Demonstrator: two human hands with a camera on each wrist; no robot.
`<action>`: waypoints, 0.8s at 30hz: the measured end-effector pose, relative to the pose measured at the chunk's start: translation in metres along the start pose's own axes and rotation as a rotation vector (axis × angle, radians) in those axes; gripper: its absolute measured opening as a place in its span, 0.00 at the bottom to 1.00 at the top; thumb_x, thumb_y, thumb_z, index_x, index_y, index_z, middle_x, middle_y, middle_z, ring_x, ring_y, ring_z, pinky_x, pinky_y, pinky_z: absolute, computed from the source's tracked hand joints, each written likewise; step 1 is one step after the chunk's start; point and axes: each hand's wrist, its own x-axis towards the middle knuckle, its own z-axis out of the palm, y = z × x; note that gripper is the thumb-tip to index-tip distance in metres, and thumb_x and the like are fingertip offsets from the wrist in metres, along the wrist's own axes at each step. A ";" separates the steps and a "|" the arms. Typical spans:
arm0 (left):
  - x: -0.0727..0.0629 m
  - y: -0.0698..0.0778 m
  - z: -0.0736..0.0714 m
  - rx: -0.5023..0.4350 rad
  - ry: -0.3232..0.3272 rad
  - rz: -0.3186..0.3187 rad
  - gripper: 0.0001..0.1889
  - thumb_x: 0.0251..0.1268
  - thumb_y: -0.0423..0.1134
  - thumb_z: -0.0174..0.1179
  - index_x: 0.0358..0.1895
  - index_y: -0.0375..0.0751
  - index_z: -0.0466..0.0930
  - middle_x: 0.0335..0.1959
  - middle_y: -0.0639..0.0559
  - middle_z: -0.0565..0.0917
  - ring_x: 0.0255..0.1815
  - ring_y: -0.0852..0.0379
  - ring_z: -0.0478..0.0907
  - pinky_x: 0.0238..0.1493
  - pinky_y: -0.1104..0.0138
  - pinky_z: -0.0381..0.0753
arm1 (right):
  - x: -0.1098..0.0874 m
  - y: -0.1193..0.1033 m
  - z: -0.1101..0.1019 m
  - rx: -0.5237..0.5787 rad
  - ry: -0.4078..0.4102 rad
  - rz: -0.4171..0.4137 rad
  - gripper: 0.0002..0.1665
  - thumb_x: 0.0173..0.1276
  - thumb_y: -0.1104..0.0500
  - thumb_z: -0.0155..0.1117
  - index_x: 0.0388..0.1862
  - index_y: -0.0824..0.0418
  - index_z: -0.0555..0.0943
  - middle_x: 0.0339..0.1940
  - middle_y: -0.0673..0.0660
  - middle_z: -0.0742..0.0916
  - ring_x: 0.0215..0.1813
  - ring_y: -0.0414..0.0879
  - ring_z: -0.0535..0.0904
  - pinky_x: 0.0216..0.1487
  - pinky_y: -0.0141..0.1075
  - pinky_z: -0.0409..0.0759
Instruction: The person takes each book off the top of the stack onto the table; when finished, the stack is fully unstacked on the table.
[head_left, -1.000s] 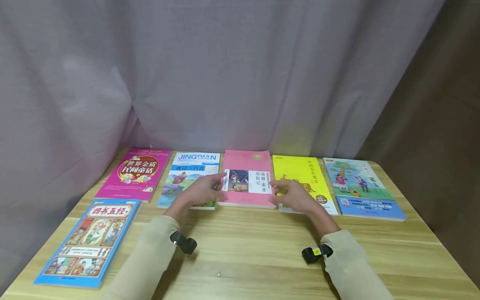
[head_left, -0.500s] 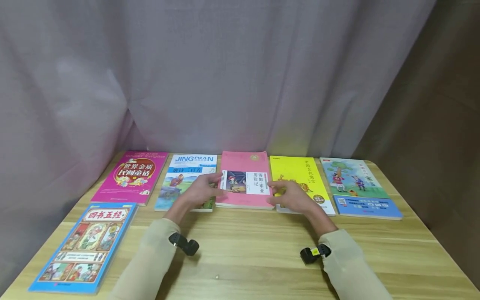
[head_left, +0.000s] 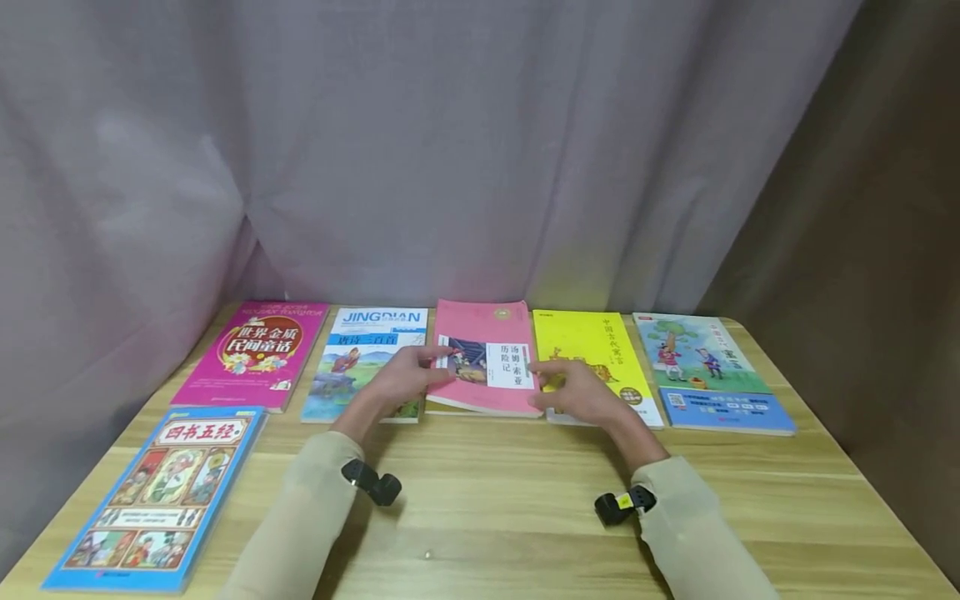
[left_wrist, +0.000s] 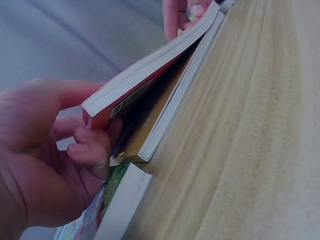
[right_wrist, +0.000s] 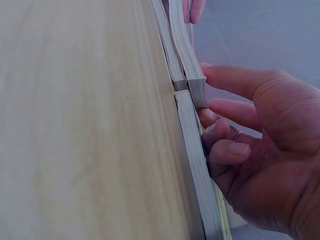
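Pink book (head_left: 487, 358) sits mid-row at the table's (head_left: 510, 508) far edge, near edge lifted clear of a second book lying under it (left_wrist: 165, 125). Left hand (head_left: 401, 383) grasps its left edge, thumb on the cover, fingers (left_wrist: 90, 150) curled beneath. Right hand (head_left: 581, 393) grasps the right edge likewise, thumb on top, fingers (right_wrist: 225, 130) under. Flanking flat: blue-and-white book (head_left: 367, 358) just left, yellow book (head_left: 592, 354) just right. Farther out: magenta book (head_left: 251, 354), green-and-blue book (head_left: 708, 371). 1 blue book (head_left: 161, 492) lies alone at near left.
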 end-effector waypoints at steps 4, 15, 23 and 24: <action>0.001 -0.001 0.001 -0.025 0.032 -0.022 0.27 0.75 0.43 0.67 0.75 0.50 0.77 0.51 0.40 0.80 0.19 0.63 0.63 0.19 0.71 0.65 | 0.001 0.000 0.003 0.006 -0.013 -0.011 0.37 0.66 0.57 0.78 0.74 0.58 0.79 0.52 0.58 0.85 0.36 0.48 0.76 0.31 0.33 0.73; 0.002 -0.002 0.002 -0.035 0.116 -0.090 0.27 0.73 0.41 0.69 0.73 0.52 0.79 0.55 0.40 0.82 0.38 0.55 0.83 0.36 0.67 0.85 | 0.002 -0.004 0.004 -0.012 -0.013 -0.015 0.36 0.66 0.55 0.78 0.73 0.56 0.80 0.51 0.56 0.85 0.39 0.48 0.76 0.31 0.33 0.73; -0.001 -0.002 0.001 -0.109 0.118 -0.066 0.29 0.74 0.36 0.67 0.76 0.46 0.74 0.61 0.37 0.82 0.36 0.56 0.85 0.36 0.68 0.86 | 0.000 0.000 0.002 -0.033 -0.004 -0.039 0.28 0.77 0.55 0.65 0.74 0.58 0.79 0.53 0.58 0.87 0.32 0.47 0.76 0.32 0.35 0.74; -0.002 -0.002 0.001 -0.114 0.115 -0.069 0.30 0.73 0.36 0.67 0.77 0.46 0.74 0.62 0.37 0.82 0.38 0.56 0.86 0.37 0.68 0.87 | 0.000 0.000 0.002 -0.040 -0.001 -0.048 0.28 0.77 0.56 0.64 0.74 0.59 0.79 0.54 0.59 0.87 0.34 0.47 0.76 0.33 0.35 0.75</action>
